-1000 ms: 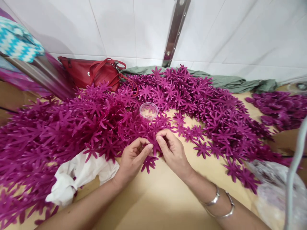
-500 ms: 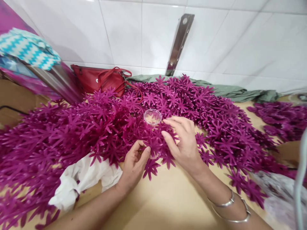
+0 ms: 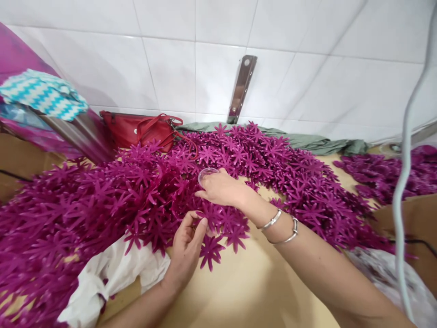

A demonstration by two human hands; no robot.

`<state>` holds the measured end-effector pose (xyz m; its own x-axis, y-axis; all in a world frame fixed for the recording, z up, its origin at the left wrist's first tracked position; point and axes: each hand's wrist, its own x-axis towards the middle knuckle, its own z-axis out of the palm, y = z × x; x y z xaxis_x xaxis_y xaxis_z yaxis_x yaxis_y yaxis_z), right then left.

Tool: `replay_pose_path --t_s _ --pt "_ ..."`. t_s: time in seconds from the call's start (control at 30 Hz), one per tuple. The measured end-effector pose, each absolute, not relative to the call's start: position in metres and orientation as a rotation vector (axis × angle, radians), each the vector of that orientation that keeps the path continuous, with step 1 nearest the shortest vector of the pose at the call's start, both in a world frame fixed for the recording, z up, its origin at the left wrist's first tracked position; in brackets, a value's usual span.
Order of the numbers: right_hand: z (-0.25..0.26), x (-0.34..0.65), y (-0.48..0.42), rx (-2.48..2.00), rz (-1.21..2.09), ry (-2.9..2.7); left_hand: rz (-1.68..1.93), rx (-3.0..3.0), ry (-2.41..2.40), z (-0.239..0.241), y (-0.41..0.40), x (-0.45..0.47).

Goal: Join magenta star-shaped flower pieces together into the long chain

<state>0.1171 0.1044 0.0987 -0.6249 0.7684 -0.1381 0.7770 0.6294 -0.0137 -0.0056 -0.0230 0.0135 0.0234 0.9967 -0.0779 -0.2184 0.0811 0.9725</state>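
A deep pile of magenta star-shaped fabric flowers (image 3: pixel 102 191) covers the tan table (image 3: pixel 252 291). My left hand (image 3: pixel 187 248) pinches one magenta flower (image 3: pixel 209 228) between thumb and fingers at the near edge of the pile. My right hand (image 3: pixel 221 189), with two silver bangles (image 3: pixel 282 225) on its wrist, reaches forward with its fingers curled down into a small clear plastic cup (image 3: pixel 205 173) that sits among the flowers. What the right fingertips hold in the cup is hidden.
A red handbag (image 3: pixel 139 130) lies against the white tiled wall, with a green cloth (image 3: pixel 314 142) to its right. White crumpled cloth (image 3: pixel 109 273) lies at the near left, a clear plastic bag (image 3: pixel 385 278) near right. A second flower heap (image 3: pixel 385 175) sits far right.
My right hand left the flower it was working with the left hand and moved forward to the clear cup. The left hand kept its flower. The view tilted upward.
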Motion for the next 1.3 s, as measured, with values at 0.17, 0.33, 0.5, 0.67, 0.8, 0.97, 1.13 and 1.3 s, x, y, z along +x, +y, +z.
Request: replay_pose_path --t_s 0.17,0.33,0.5,0.67,0.8,0.97,1.13,1.3 --pt "0.105 0.126 0.103 1.265 -0.176 2.806 1.248 0.931 1.053 0.004 -0.020 -0.007" --pt "0.119 0.146 0.085 1.261 -0.174 3.014 1.283 0.873 1.014 0.003 -0.017 -0.006" --pt "0.097 0.150 0.029 1.296 0.098 3.530 1.295 0.812 0.972 0.003 -0.016 -0.008" --pt "0.040 0.152 -0.011 1.292 0.311 3.529 1.303 0.738 0.868 0.001 -0.015 -0.008" --pt "0.027 0.156 -0.016 1.515 0.356 3.595 1.260 0.701 0.807 0.005 -0.015 -0.003" --pt "0.031 0.158 -0.013 1.721 0.135 3.600 1.238 0.747 0.840 0.007 -0.017 -0.002" --pt "0.029 0.161 -0.011 2.024 -0.183 3.567 1.161 0.847 0.838 0.006 -0.022 -0.003" --pt "0.026 0.161 -0.010 2.077 -0.482 3.526 1.094 0.959 0.919 0.014 -0.025 -0.004"
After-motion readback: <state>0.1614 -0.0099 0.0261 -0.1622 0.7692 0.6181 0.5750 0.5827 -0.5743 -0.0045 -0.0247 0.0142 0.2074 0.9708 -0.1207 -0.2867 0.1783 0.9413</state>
